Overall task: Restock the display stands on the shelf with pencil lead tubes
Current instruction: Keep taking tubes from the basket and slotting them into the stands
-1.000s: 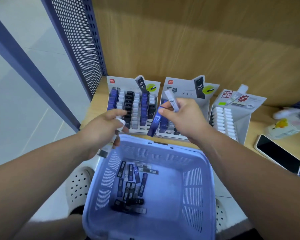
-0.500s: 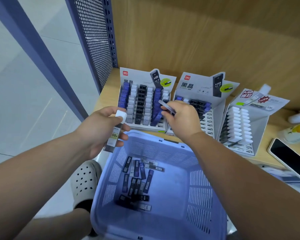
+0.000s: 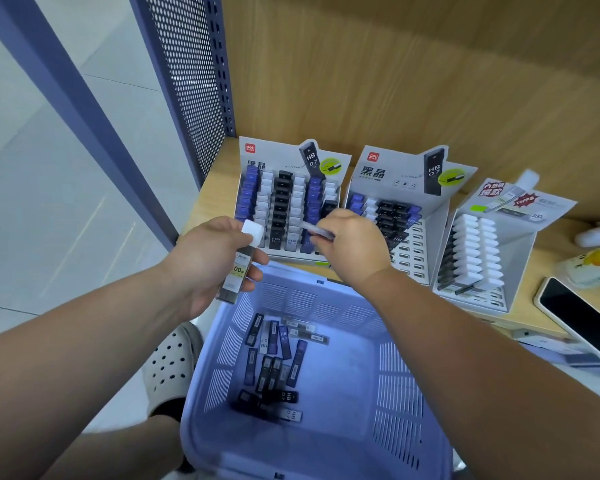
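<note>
Three grey display stands sit on the wooden shelf: a left stand [image 3: 293, 157] full of blue, white and black tubes, a middle stand [image 3: 392, 168] filled only in its top rows, and a right stand [image 3: 520, 244] with white-capped tubes. My left hand [image 3: 205, 261] grips a clear white-capped lead tube [image 3: 238, 268] over the basket's far-left corner. My right hand [image 3: 355, 245] pinches a slim pale lead tube [image 3: 317, 231] at the left stand's lower right slots. Several loose tubes [image 3: 274, 362] lie in the lilac basket [image 3: 406, 393].
A phone [image 3: 582, 320] lies on the shelf at the right edge, with a small packet [image 3: 593, 261] behind it. A perforated blue metal panel [image 3: 187, 71] and a post bound the shelf on the left. A pale perforated shoe [image 3: 170, 362] stands on the floor.
The blue tube that my right hand held a second ago is gone from it, and the hand has moved left to the left stand's front. My left hand stays put with its tube.
</note>
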Demonstrator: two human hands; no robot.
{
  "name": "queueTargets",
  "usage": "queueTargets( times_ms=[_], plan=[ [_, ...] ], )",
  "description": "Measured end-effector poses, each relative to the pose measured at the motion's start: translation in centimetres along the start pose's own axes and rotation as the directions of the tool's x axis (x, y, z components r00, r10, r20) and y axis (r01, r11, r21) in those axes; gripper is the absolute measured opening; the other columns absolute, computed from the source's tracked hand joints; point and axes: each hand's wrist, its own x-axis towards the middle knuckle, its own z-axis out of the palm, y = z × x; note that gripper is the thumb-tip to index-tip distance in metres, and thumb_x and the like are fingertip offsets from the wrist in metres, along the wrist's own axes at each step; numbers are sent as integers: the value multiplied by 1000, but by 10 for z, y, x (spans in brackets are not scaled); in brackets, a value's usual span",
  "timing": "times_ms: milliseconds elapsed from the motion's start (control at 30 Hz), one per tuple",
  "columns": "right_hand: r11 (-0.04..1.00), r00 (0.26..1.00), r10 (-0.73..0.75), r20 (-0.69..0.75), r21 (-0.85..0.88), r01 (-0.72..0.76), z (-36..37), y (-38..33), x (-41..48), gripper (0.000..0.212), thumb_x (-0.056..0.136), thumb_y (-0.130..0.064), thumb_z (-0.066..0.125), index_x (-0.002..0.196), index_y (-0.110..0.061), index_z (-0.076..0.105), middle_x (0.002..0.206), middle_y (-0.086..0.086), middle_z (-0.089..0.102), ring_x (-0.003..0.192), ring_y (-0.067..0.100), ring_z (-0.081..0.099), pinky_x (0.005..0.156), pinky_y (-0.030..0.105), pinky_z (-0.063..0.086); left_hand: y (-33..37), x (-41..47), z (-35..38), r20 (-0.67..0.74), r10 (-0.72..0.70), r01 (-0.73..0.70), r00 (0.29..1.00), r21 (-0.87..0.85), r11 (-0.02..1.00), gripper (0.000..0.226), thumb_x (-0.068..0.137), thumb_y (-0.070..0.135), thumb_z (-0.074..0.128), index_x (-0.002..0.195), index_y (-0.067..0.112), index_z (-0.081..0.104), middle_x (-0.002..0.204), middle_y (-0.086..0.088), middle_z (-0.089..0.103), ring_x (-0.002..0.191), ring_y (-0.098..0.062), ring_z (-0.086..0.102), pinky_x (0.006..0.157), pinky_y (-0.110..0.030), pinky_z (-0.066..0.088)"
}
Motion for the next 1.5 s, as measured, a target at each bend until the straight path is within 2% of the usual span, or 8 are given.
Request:
queueTargets(
  times_ms=[133,367,533,767,1000,1200,1400,1500],
  plan=[
    [953,982,182,48,238,-188,-19,-4,-2,17,95,-26,69,96,-9,72,89,2,67,70,22,61,66,36,53,5,-2,9,9,36,-37,999,32,999,13,105,20,47,109,17,60,86,-14,71,64,-27,65,56,-36,53],
    [521,821,391,417,635,-570,-112,38,-23,10,98,-11,41,91,-17,43,73,8,49,48,16,30,49,27,19,23,-15,56,128,138,-155,982,136,978,16,105,26,45,105,21,60,81,-9,69,56,-24,54,53,-31,40],
    [570,846,357,397,625,-534,-173,90,-56,13,105,-13,49,94,-16,55,82,8,64,53,16,55,51,27,38,28,-27,110,208,177,-203,962,107,973,18,104,22,46,109,14,61,82,-10,69,63,-26,58,69,-45,43],
    [505,819,480,314,665,-551,-210,172,-94,17,101,-16,57,92,-18,71,62,5,56,45,10,28,43,18,23,26,-38,187,249,177,-212,952,120,970,18,105,25,46,110,22,63,78,-13,66,56,-27,54,50,-32,46],
    [503,804,443,397,632,-590,-202,208,-116,14,100,-4,52,100,-14,61,79,3,64,57,13,61,57,26,47,22,-6,275,182,177,-192,967,72,979,16,103,12,45,106,14,61,79,-12,66,57,-24,56,55,-36,48],
    [630,830,424,361,541,-557,-182,215,-116,13,101,-23,60,93,-16,52,69,6,64,55,17,58,55,28,43,2,20,297,87,133,-148,987,184,972,14,102,14,48,99,13,61,79,-9,65,62,-23,57,57,-34,47],
    [568,809,517,278,595,-568,-188,227,-110,14,104,-24,54,93,-18,49,70,3,69,60,19,63,55,27,44,18,37,317,118,402,-418,908,327,848,28,96,28,62,94,0,65,82,-5,53,76,-14,43,71,-31,35],
    [552,802,533,271,607,-572,-190,233,-113,4,106,-22,50,105,-20,52,80,5,74,60,15,63,53,23,46,44,42,339,201,543,-579,816,304,757,10,95,18,64,95,8,68,82,-7,58,73,-15,50,70,-30,42]
  ],
)
